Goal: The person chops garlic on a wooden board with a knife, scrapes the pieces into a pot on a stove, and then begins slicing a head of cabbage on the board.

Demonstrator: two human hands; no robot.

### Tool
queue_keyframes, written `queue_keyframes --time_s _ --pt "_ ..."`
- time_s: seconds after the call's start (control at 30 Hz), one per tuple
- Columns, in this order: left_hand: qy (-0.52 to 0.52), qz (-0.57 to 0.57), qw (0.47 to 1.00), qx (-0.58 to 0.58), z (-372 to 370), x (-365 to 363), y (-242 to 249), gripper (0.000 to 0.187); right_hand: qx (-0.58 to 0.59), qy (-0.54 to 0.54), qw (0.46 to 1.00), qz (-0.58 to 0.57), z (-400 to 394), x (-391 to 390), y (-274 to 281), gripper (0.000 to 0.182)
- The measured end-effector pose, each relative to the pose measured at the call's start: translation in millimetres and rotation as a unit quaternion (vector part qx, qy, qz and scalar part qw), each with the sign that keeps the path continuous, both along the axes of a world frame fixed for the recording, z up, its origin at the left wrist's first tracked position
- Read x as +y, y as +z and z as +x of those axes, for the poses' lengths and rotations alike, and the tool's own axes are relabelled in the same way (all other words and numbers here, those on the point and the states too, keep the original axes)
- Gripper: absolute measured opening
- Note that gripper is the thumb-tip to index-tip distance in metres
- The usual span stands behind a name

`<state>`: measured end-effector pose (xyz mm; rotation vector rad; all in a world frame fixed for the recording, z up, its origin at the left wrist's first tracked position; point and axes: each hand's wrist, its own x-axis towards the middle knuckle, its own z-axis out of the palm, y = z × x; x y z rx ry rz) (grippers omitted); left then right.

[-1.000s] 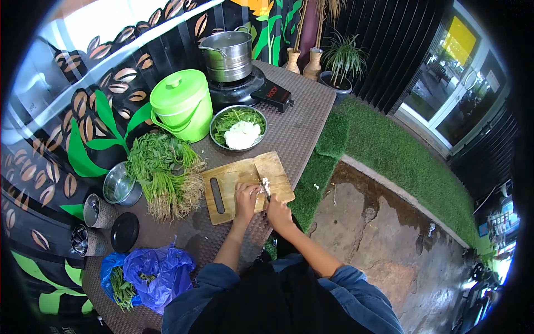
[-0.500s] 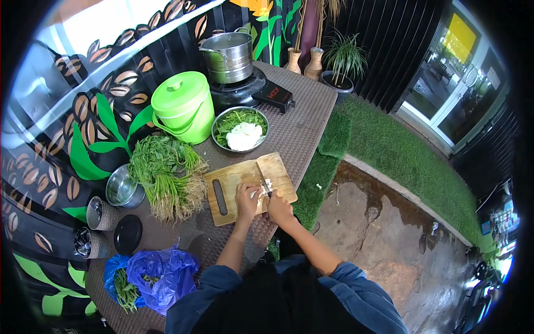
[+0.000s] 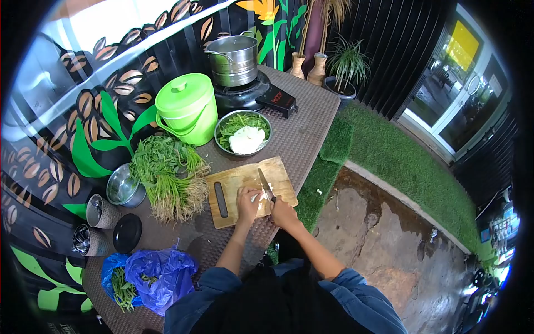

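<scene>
Right hand (image 3: 282,210) closed round a knife (image 3: 263,184), blade angled over the white food (image 3: 261,196) that the left hand (image 3: 245,201) pinned to the wooden chopping board (image 3: 236,179) (greens (image 3: 169,175) lay well left of both hands).

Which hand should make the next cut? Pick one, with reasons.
Right. The right hand already grips the knife over the white piece on the cutting board; the left hand steadies it.
</scene>
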<state>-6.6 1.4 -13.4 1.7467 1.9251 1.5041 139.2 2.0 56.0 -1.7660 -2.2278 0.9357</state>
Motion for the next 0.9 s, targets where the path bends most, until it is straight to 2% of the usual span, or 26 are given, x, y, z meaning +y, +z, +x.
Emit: queue_keyframes --time_s 0.1,0.27,0.33,0.43,0.57,0.63,0.77,0.9 --pt "-0.002 -0.018 1.000 -0.006 1.6 -2.7 8.2 0.011 0.005 -0.015 0.999 0.039 1.6 -23.9 -11.1 0.041" --pt "-0.010 -0.007 1.000 -0.009 3.0 -5.1 13.3 0.009 -0.013 -0.048 0.999 0.016 -12.4 -24.3 -19.7 0.040" --pt "-0.008 0.004 1.000 -0.012 3.3 -5.2 10.7 0.009 -0.021 -0.021 0.998 0.058 -14.9 -14.4 -18.4 0.040" --pt "0.003 0.019 1.000 -0.020 4.5 -8.2 16.1 0.011 -0.029 -0.006 1.000 0.006 -10.0 -5.7 -8.5 0.040" --pt "0.006 0.026 0.999 -0.023 6.8 -12.2 27.8 0.011 -0.029 -0.014 0.998 0.062 -3.3 -27.4 -11.3 0.038" --pt "0.003 0.027 0.999 -0.020 5.8 -10.2 23.2 0.011 -0.052 -0.013 0.998 0.043 -7.6 -32.5 -12.2 0.038" --pt "0.001 0.025 0.999 -0.022 7.4 -9.9 20.6 0.011 -0.054 0.012 0.996 0.066 -9.5 -12.1 -21.9 0.040" --pt "-0.001 0.035 0.999 -0.001 4.8 -9.1 14.6 0.011 -0.051 0.020 0.998 0.002 -2.5 5.1 14.1 0.041"
